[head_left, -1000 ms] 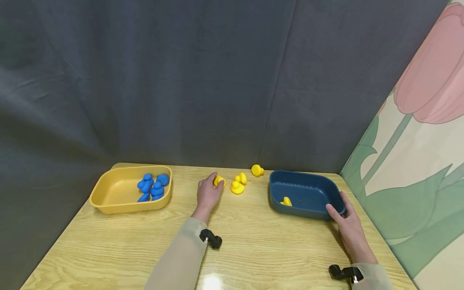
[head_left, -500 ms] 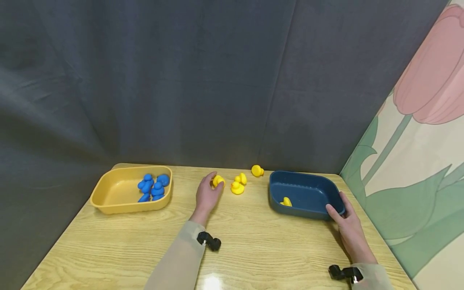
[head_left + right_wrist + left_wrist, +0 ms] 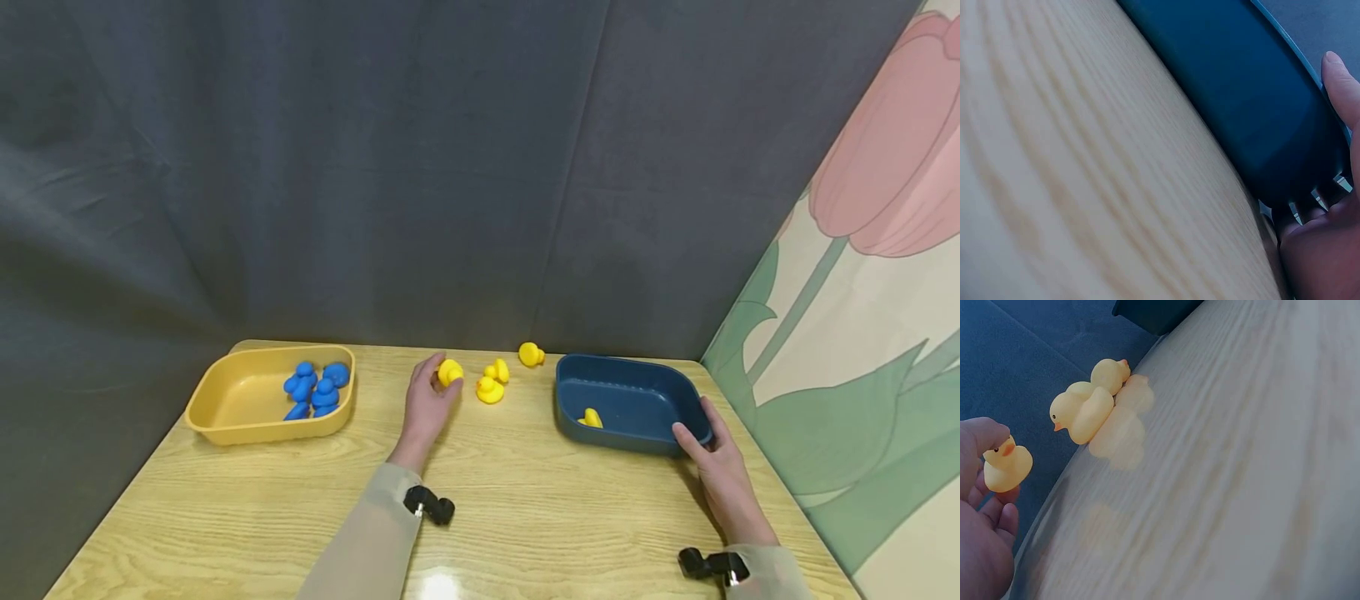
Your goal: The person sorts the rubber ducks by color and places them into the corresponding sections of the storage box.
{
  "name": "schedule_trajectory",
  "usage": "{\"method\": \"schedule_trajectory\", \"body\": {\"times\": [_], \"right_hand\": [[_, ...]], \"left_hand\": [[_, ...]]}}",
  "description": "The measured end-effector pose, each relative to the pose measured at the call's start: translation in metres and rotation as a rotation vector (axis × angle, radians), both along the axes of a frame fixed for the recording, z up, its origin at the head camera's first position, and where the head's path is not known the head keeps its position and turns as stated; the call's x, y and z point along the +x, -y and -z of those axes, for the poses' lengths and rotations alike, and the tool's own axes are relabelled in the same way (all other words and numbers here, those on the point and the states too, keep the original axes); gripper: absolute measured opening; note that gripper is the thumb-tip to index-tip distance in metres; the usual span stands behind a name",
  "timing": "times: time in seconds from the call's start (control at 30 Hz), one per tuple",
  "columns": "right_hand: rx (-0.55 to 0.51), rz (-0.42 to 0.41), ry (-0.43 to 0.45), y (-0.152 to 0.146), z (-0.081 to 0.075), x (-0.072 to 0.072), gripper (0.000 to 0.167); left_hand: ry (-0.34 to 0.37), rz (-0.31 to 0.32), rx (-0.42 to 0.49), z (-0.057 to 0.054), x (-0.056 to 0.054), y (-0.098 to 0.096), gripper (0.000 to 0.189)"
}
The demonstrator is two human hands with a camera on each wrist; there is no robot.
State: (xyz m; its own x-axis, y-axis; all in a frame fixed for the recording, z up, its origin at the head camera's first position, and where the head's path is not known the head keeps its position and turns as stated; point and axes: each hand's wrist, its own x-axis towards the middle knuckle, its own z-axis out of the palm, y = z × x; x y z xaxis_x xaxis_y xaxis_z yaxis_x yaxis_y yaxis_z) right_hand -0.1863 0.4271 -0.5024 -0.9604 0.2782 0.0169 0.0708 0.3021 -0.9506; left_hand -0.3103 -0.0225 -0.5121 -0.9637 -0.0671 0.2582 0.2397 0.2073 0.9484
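My left hand (image 3: pixel 426 410) pinches a yellow rubber duck (image 3: pixel 450 372) between thumb and fingers, near the back of the table. In the left wrist view this duck (image 3: pixel 1010 470) has an orange bill and hangs above the wood, its blurred reflection below. Just right of it, two more yellow ducks (image 3: pixel 490 391) sit close together, and a third duck (image 3: pixel 531 355) lies tipped by the back edge. My right hand (image 3: pixel 726 479) grips the right end of a dark blue bin (image 3: pixel 622 442), thumb at the rim and fingers against the outside. One yellow duck (image 3: pixel 592 418) lies inside it.
A yellow bin (image 3: pixel 262 432) stands on the left of the wooden table (image 3: pixel 525 517), with several blue ducks (image 3: pixel 324 393) at its right end. A dark curtain (image 3: pixel 412 183) hangs behind the table. A wall with painted tulips (image 3: pixel 862 333) borders the right side.
The left hand has closed on the duck, raised it slightly off the table and turned it. The right hand and both bins stay in place.
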Motion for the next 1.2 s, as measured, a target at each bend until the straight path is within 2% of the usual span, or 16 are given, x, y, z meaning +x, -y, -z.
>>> {"method": "schedule_trajectory", "body": {"times": [0.17,0.37,0.63,1.07,1.2], "right_hand": [[0.004,0.009,0.016,0.000,0.000,0.000,0.091],[-0.011,0.011,0.019,-0.002,0.000,-0.001,0.091],[-0.017,0.008,-0.001,-0.001,-0.001,0.002,0.093],[-0.001,-0.002,0.014,-0.003,0.000,-0.001,0.091],[-0.002,-0.002,0.022,-0.001,-0.001,-0.001,0.092]], "left_hand": [[-0.007,0.009,0.034,-0.006,0.004,-0.003,0.064],[-0.046,-0.008,0.013,-0.013,0.009,-0.008,0.061],[-0.074,0.002,-0.027,-0.023,0.017,-0.019,0.058],[-0.136,0.085,-0.099,-0.034,0.031,-0.050,0.051],[-0.129,0.109,-0.096,-0.039,0.036,-0.061,0.051]]}}
